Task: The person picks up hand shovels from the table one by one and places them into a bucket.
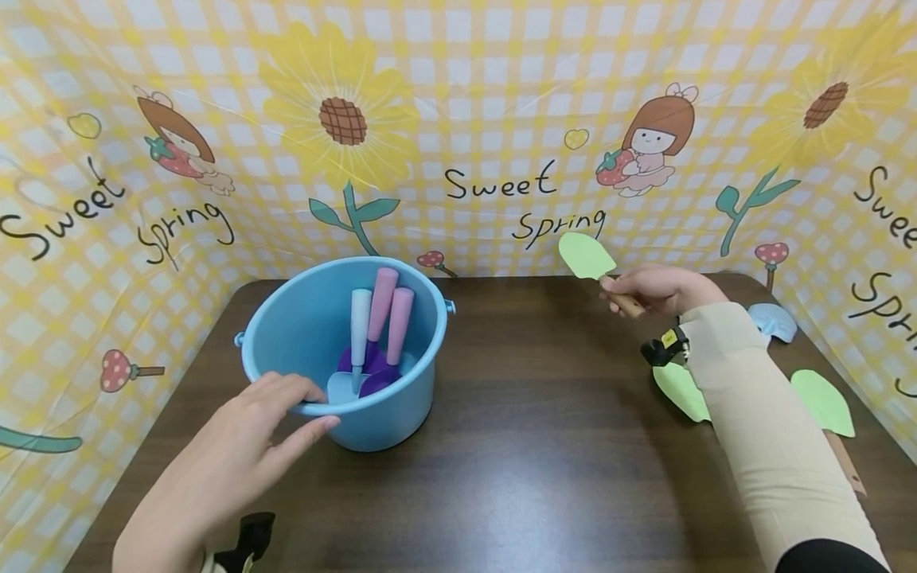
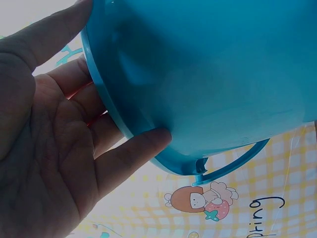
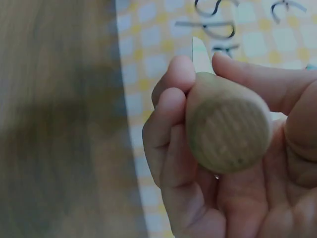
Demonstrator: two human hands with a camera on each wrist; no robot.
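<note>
A light blue bucket [image 1: 390, 414] stands on the left of the table, with a blue-handled tool [image 1: 360, 326] and two purple tools with pink handles [image 1: 383, 302] leaning inside. My left hand [image 1: 239, 442] holds the near left of its rim, thumb outside and fingers over the edge. In the left wrist view, the little finger lies against the bucket's wall [image 2: 223, 89]. At the back right, my right hand [image 1: 655, 288] grips a small green trowel [image 1: 586, 256] by its wooden handle, raised above the table. The handle's round butt [image 3: 230, 134] faces the right wrist camera.
Two more green trowels [image 1: 824, 404] lie on the right of the dark wooden table [image 1: 530, 477], one partly under the right sleeve [image 1: 752, 430]. Near the right edge lies a light blue tool [image 1: 775, 321]. A yellow checked cloth [image 1: 487, 103] encloses the back and sides.
</note>
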